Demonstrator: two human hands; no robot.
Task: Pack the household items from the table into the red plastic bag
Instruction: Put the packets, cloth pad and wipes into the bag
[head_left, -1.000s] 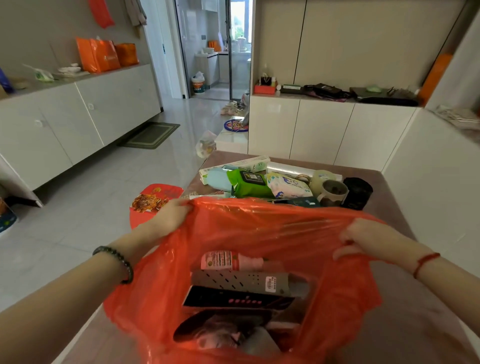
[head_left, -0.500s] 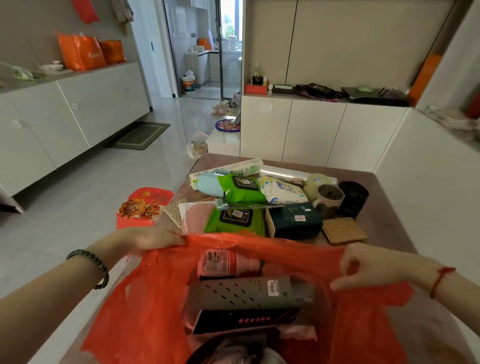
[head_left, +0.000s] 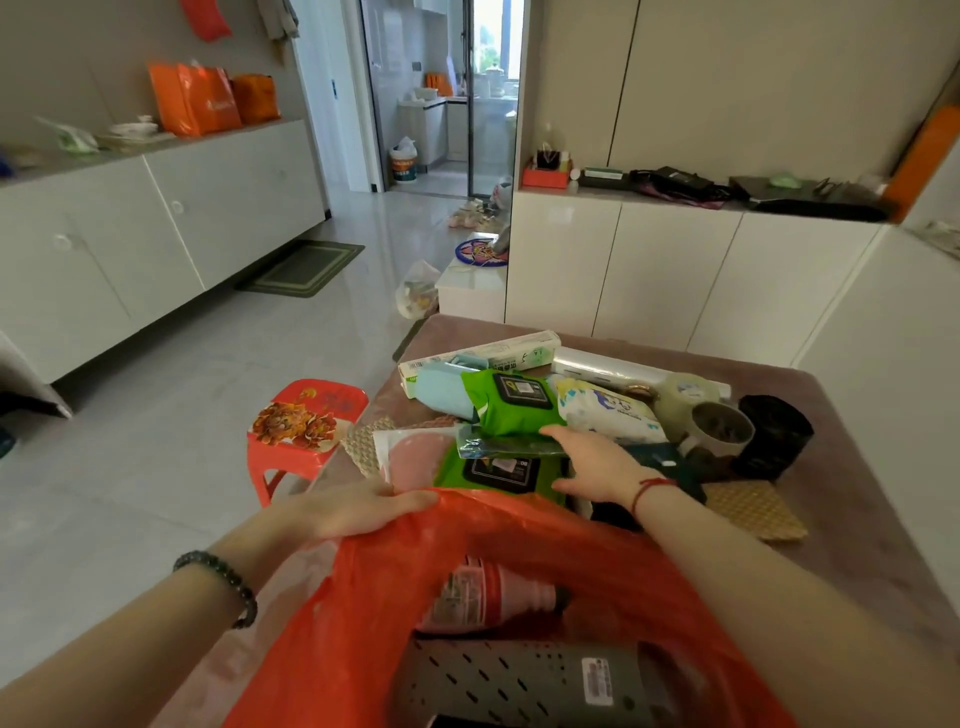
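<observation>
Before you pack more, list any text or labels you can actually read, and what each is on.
None can be read.
Near green wipes pack: black label, print blurred.
Far green wipes pack: same, blurred.
Bottle in the red plastic bag: label unreadable.
Grey perforated box: white sticker, too small.
Long white box: blurred.

The red bag at the bottom of the frame is thin, glossy, crinkled plastic. Inside it, a grey perforated case looks matt. On the bench, covered in a soft, matt mauve cloth, the green wipe packs shine like plastic film; the tan mat at centre right is coarsely woven. The floor tiles are polished.
</observation>
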